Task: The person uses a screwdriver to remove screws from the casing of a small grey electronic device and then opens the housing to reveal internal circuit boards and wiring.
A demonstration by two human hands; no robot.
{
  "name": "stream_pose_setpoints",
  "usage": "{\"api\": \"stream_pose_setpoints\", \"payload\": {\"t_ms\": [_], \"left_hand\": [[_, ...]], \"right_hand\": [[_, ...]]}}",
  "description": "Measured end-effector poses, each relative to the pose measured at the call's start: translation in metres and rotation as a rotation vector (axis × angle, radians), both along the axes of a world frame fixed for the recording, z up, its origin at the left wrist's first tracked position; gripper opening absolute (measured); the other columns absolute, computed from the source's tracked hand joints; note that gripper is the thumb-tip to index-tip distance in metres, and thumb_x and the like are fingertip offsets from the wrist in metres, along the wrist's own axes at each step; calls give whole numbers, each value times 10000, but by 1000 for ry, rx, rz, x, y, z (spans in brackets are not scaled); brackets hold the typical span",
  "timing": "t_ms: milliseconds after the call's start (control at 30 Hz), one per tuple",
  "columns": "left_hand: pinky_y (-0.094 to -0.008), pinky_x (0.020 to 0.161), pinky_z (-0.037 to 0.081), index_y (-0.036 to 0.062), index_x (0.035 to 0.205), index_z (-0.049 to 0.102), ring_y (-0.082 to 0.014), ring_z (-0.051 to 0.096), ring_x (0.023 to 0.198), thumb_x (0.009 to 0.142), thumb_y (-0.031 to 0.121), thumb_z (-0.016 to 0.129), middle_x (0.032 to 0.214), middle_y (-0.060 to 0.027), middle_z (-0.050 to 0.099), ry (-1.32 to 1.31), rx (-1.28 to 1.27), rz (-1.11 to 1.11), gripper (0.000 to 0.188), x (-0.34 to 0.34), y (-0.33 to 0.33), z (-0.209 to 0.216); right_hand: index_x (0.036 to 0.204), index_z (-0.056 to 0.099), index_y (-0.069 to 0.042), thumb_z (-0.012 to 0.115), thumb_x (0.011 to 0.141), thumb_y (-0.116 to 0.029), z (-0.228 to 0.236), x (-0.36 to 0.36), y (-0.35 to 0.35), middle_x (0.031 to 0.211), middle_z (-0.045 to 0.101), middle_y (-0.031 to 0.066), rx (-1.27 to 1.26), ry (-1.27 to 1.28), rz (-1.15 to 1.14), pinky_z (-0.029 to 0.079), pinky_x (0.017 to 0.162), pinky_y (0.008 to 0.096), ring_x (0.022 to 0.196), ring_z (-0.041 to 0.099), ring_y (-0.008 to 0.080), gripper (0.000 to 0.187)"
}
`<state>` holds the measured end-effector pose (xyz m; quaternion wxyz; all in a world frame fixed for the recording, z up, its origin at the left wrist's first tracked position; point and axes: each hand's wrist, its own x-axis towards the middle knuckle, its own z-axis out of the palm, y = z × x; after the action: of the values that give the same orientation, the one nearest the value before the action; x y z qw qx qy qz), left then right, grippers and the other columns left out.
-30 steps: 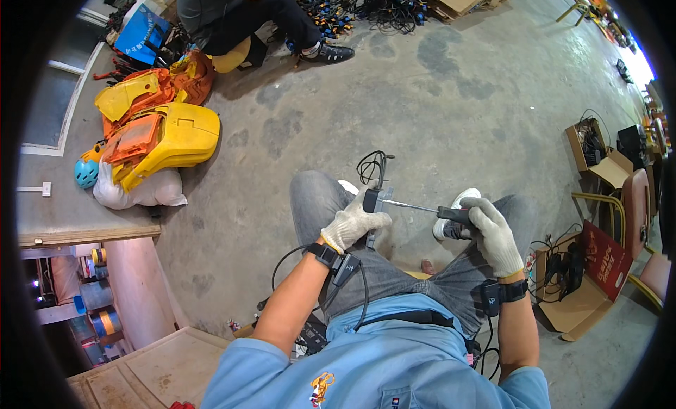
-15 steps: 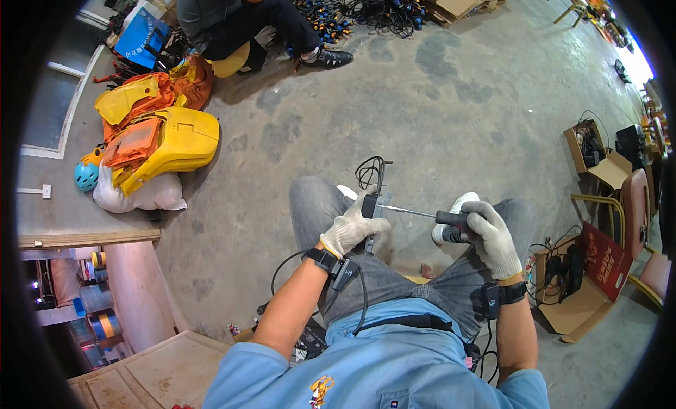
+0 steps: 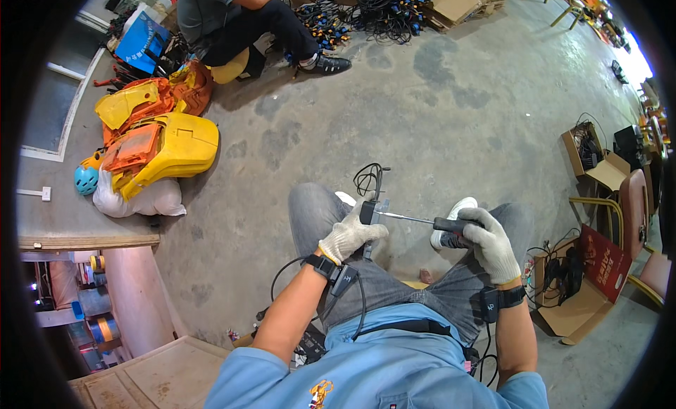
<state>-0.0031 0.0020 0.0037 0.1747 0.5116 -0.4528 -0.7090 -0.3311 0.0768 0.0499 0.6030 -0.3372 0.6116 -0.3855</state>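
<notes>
My left hand [image 3: 351, 234], in a white knitted glove, is closed around a small black box-shaped device [image 3: 367, 212]. A thin black cable [image 3: 367, 178] hangs in loops from the far end of this device. In my gloved right hand [image 3: 493, 245] is the black handle of a screwdriver [image 3: 448, 225]. Its metal shaft points left, and the tip meets the device's right side or comes very close to it. A grey metal piece shows beside the device, partly hidden by my left fingers.
A person [image 3: 246, 28] sits low at the upper left, near heaped black cables [image 3: 391, 13]. Yellow plastic shells [image 3: 184, 145] lie at left by a blue helmet [image 3: 86, 178]. At right stand an open cardboard box [image 3: 574, 307] with black cables and a chair [image 3: 631, 212].
The view has shifted slightly. Both hands keep nearly the same places, and the screwdriver still points at the device.
</notes>
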Motion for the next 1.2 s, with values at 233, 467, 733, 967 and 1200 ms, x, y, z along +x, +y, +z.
{"api": "stream_pose_setpoints", "payload": {"t_ms": [233, 467, 733, 967, 1200], "left_hand": [[-294, 911, 529, 34, 1581, 466, -142, 622, 1019, 841, 247, 813, 1152, -44, 643, -20, 8, -43, 845, 1, -2, 6], [-290, 886, 535, 32, 1576, 466, -136, 624, 1004, 848, 227, 801, 1142, -44, 646, -56, -66, -48, 824, -1, -2, 0], [-290, 902, 533, 34, 1616, 432, -132, 618, 1021, 844, 224, 810, 1161, -40, 641, -47, -59, -25, 880, -1, -1, 4], [-306, 966, 526, 40, 1685, 324, -178, 615, 1091, 836, 273, 870, 1268, -110, 646, -74, -42, -48, 1036, 2, -3, -11], [-297, 887, 551, 30, 1641, 400, -128, 632, 1009, 836, 238, 834, 1162, -34, 655, -23, 48, -25, 938, 0, -2, 8]], "right_hand": [[1294, 665, 66, 609, 1050, -199, 4, -2, -6, 1193, 656, 115, 47, 41, 34, 500, 997, 337, 1089, 625, 194, 366], [1308, 656, 68, 650, 1052, -188, -10, -5, 0, 1146, 619, 93, 52, -264, -129, 510, 943, 311, 1036, 630, 178, 363], [1301, 638, 62, 646, 1062, -186, 9, -16, -7, 1157, 619, 94, 251, -150, 131, 533, 851, 290, 935, 619, 139, 344], [1339, 631, 37, 636, 1040, -108, -8, -5, 2, 1175, 608, 88, 13, -276, -149, 509, 860, 293, 998, 601, 142, 333], [1319, 640, 24, 606, 1071, -169, 10, 0, -9, 1108, 578, 58, 104, -136, -74, 518, 872, 300, 961, 594, 144, 316]]}}
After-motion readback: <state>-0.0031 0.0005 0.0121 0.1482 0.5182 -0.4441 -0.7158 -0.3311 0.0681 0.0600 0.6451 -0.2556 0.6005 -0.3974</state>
